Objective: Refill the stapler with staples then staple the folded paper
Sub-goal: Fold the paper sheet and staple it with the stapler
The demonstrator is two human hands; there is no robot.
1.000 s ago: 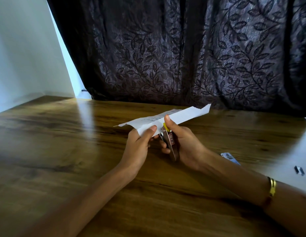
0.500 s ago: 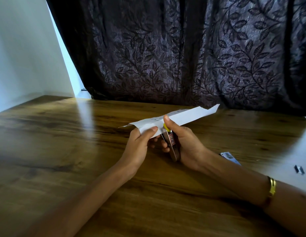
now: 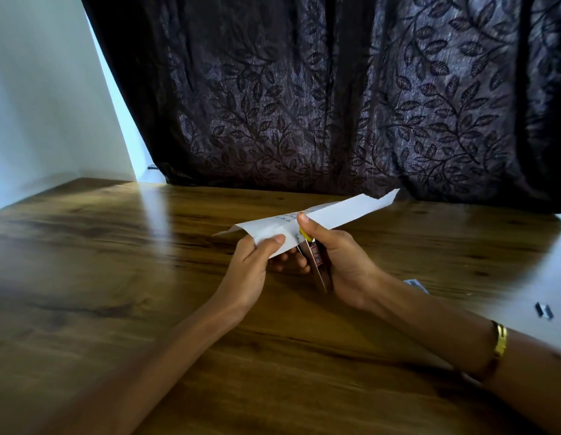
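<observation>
A long strip of folded white paper [image 3: 342,211] is held above the wooden table [image 3: 116,277], slanting up to the right. My left hand [image 3: 257,259] pinches its lower left end between thumb and fingers. My right hand [image 3: 339,262] grips a small stapler [image 3: 317,265], brownish with a yellow tip and a red label, and its thumb lies on top of the paper. The stapler's mouth sits at the paper's near edge, just right of my left thumb. The mouth itself is hidden by the paper and thumb.
A small strip of metal staples [image 3: 544,310] lies on a pale sheet at the table's right edge. A little staple box [image 3: 415,284] shows behind my right forearm. A dark leaf-patterned curtain [image 3: 335,89] hangs behind the table, and a white wall stands at the left.
The paper has slid to the right through my hands, so my left hand now holds it nearer its left end. The stapler and right hand stayed almost in place.
</observation>
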